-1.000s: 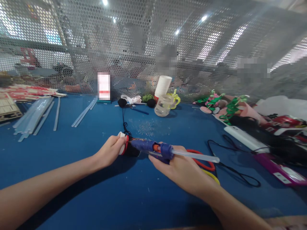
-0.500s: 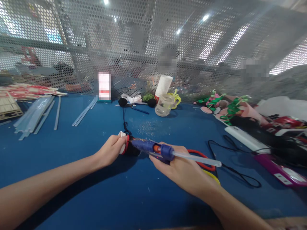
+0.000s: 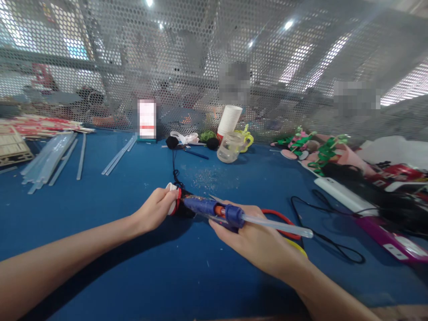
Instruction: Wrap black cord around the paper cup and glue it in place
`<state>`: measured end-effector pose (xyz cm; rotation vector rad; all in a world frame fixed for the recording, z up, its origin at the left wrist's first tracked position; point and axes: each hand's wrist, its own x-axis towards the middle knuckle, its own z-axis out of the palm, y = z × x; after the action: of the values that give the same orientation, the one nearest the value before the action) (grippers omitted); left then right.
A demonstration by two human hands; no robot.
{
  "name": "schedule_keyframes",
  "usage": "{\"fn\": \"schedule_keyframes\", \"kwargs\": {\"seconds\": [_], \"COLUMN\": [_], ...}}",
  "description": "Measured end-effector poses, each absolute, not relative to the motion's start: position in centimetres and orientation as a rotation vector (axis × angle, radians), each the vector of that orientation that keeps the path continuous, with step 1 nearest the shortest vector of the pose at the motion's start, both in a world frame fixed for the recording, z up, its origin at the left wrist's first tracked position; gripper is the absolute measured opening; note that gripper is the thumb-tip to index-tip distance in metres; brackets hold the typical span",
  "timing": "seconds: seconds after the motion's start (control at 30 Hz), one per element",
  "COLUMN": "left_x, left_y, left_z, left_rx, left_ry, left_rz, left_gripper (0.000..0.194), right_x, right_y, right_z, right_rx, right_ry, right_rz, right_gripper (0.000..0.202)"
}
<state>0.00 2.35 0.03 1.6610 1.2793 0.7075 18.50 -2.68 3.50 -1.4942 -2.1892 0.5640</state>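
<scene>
My left hand (image 3: 155,207) is closed around a small white cup (image 3: 171,187) whose side is wrapped in red and black yarn. Black yarn runs from the cup back to a black ball (image 3: 172,142). In my right hand (image 3: 257,234) is a blue glue gun (image 3: 203,206), its nozzle at the wrapped side of the cup. A translucent glue stick (image 3: 277,225) sticks out of the gun's rear. Scissors with red and yellow handles (image 3: 282,223) lie partly hidden behind my right hand; a metal tip shows beyond the gun.
Glue sticks (image 3: 50,158) lie at the left. A clear jar (image 3: 230,149) and stacked paper cups (image 3: 231,118) stand at the back. A purple power strip (image 3: 389,236), black cables and green craft flowers (image 3: 326,154) are at the right.
The glue gun's rear and glue stick have shifted slightly right and down. A metal tip now shows beyond the gun. The left hand still holds the cup.
</scene>
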Motion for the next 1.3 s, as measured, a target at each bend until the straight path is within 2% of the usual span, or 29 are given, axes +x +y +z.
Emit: {"fn": "schedule_keyframes", "kwargs": {"seconds": [0.93, 1.3], "left_x": [0.1, 0.3], "left_y": [2.4, 2.5], "left_z": [-0.1, -0.1], "left_rx": [1.593, 1.556], "left_ry": [1.267, 1.288], "left_rz": [0.736, 0.743], "left_gripper": [0.030, 0.029], "right_x": [18.4, 18.6], "right_y": [-2.9, -3.1], "right_z": [3.1, 2.4], "right_rx": [-1.406, -1.332], "right_ry": [-2.267, -2.279], "right_rz": [0.454, 0.433], "right_gripper": [0.009, 0.016]}}
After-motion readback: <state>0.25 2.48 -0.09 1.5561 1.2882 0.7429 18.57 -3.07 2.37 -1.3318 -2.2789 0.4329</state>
